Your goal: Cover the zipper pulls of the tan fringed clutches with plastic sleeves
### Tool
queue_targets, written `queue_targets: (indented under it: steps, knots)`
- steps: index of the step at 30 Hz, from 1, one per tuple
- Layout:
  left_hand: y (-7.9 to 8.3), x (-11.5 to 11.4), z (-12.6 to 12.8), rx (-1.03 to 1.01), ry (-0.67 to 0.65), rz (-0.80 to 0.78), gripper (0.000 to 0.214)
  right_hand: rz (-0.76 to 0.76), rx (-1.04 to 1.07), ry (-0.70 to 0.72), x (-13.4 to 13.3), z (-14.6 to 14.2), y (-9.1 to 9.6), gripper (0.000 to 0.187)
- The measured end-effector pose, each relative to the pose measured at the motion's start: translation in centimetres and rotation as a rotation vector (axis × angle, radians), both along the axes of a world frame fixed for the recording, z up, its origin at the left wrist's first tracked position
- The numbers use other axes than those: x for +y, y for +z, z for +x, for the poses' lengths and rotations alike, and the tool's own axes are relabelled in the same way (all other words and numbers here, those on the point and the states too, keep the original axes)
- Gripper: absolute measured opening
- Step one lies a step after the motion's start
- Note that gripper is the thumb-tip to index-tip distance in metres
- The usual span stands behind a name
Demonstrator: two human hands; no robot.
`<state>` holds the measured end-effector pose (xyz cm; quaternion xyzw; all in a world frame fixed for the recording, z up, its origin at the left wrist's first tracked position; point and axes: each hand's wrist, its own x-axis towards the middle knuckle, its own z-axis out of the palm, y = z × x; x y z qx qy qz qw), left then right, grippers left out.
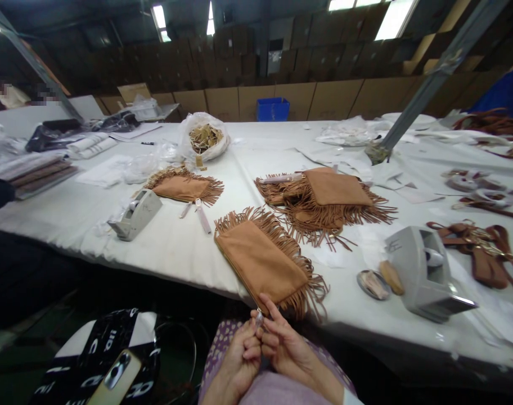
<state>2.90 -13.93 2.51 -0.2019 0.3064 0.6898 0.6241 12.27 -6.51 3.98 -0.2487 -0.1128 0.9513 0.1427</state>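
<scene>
– Since we're rushing, where do we put the pouch [260,261]?

– Straight ahead of the hands, flat on the table [176,242], its near corner at or just past the front edge.

– Long axis?

– Slanted, far left to near right. We see the zip edge facing left, running down to the fingers; fringe [318,289] sticks out along the far side and the right end.

– Hands?

– Together. We log the left hand [244,353] and the right hand [283,340] both pinching the zip pull [259,320] at that near corner.

– Which is nearer the pouch body?

– Right. Its index finger [270,305] reaches up over the corner; pressing or just above, we can't tell. The left hand sits beside it, slightly lower.

– Key relation, then?

– Corner to fingertips. We judge that any work on the pull hinges there, with the pouch stretching away from us.

– Neighbours?

– Pile of pouches [341,188] beyond, to the right; tape dispensers on both sides, left [137,215] and right [423,275]. Next frame.
</scene>
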Motion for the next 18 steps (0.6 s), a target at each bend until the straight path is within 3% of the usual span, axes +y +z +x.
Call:
queue_targets:
  steps: [3,7,9,13,18]
  knots:
    - [0.2,-0.2,-0.4,-0.207,-0.001,0.063,0.023,-0.051,0.081,-0.027,0.6,0.1,0.7,0.054]
    - [-0.1,-0.4,-0.4,-0.182,-0.037,0.086,0.022,0.071,0.044,0.012,1.1,-0.4,1.1,0.044]
    - [-0.4,-0.5,-0.6,-0.107,-0.034,0.066,0.021,0.246,-0.060,0.088,1.4,-0.5,1.3,0.052]
    - [-0.8,-1.0,-1.7,0.039,0.003,-0.007,0.013,0.768,-0.402,0.261,2.6,1.1,1.5,0.063]
    - [-1.5,-1.9,-3.2,0.095,0.005,-0.090,0.012,1.349,-0.776,0.053,5.1,4.7,1.4,0.048]
